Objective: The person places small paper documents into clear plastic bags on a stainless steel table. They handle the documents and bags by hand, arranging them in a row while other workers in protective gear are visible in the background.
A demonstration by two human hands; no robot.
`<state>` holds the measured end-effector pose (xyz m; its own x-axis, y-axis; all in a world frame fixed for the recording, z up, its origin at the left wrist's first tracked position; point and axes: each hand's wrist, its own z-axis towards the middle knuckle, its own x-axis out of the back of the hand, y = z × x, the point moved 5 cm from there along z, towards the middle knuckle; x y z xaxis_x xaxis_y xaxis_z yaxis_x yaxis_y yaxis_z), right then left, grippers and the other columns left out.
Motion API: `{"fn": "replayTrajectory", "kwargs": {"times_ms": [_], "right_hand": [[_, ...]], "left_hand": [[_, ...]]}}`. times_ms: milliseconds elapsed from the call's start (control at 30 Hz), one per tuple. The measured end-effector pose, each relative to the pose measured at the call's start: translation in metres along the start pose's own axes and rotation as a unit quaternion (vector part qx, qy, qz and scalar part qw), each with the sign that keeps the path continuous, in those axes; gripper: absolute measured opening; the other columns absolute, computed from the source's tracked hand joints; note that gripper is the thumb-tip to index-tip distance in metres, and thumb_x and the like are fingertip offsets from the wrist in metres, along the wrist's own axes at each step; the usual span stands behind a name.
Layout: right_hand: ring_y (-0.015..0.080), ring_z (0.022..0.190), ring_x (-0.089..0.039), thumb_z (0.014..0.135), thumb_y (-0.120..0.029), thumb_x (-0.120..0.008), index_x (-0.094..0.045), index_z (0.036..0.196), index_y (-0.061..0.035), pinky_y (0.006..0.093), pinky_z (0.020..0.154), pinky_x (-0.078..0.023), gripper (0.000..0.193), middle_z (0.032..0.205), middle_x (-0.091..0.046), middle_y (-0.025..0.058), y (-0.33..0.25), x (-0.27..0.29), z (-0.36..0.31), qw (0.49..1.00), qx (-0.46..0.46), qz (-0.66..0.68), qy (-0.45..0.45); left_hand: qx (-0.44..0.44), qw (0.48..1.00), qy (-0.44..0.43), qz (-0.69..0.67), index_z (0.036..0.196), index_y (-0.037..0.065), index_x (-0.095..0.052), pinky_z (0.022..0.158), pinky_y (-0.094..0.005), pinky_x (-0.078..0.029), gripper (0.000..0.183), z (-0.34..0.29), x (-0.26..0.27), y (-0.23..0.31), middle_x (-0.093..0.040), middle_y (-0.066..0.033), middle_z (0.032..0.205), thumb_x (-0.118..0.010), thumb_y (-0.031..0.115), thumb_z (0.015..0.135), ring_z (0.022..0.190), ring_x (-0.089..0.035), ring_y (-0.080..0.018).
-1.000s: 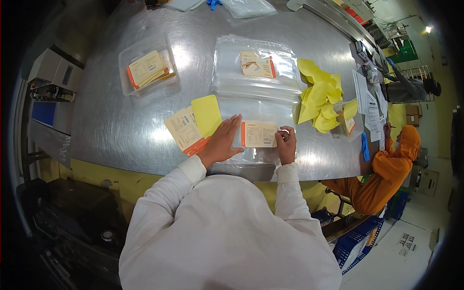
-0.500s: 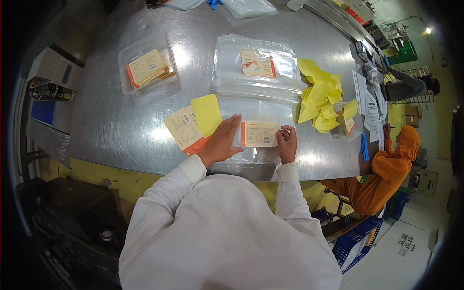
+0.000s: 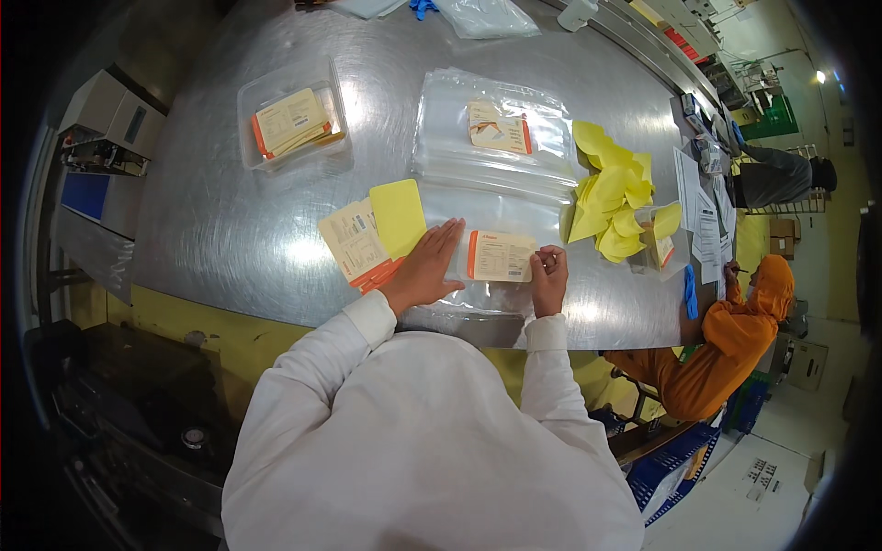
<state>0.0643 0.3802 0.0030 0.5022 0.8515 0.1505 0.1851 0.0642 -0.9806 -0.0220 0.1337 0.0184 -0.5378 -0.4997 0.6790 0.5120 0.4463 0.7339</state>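
Cream printed card (image 3: 501,256), on or inside a clear plastic bag (image 3: 487,298) (unclear which): right hand (image 3: 549,278) pinching the card's right edge, left hand (image 3: 423,277) flat, palm down, alongside. Apparent step: positioning; next seems to call for level guidance. Beyond: stacked clear bags (image 3: 444,129).

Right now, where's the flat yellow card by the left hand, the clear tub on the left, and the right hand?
Yellow card (image 3: 398,218): head view, middle of its face.
Clear tub (image 3: 280,84): head view, bare far wall.
Right hand (image 3: 550,283): head view, middle of hand.
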Motion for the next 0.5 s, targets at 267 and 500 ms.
{"fn": "replayTrajectory", "kwargs": {"times_ms": [267,500], "right_hand": [[0.0068,0.082,-0.055,0.092,0.004,-0.059,-0.049,0.108,-0.0046,0.0212,0.075,-0.044,0.02,0.09,-0.059,0.0007,0.016,-0.001,0.003,1.0,0.005,-0.009,-0.002],[0.0064,0.08,-0.055,0.092,0.003,-0.06,-0.05,0.107,-0.0042,0.0212,0.075,-0.045,0.02,0.089,-0.059,0.0008,0.016,-0.004,0.004,1.0,0.002,-0.018,-0.007]], "left_hand": [[-0.006,1.0,0.007,-0.008,0.153,-0.001,-0.015,0.122,-0.0432,-0.021,0.108,0.0,0.0,0.0,-0.027,-0.0229,0.156,-0.083,0.029,0.075,0.146,-0.026,-0.0341],[-0.006,1.0,0.01,-0.009,0.153,-0.001,-0.015,0.122,-0.0435,-0.021,0.109,0.0,0.0,-0.001,-0.027,-0.023,0.157,-0.083,0.028,0.074,0.147,-0.025,-0.0342]]}}
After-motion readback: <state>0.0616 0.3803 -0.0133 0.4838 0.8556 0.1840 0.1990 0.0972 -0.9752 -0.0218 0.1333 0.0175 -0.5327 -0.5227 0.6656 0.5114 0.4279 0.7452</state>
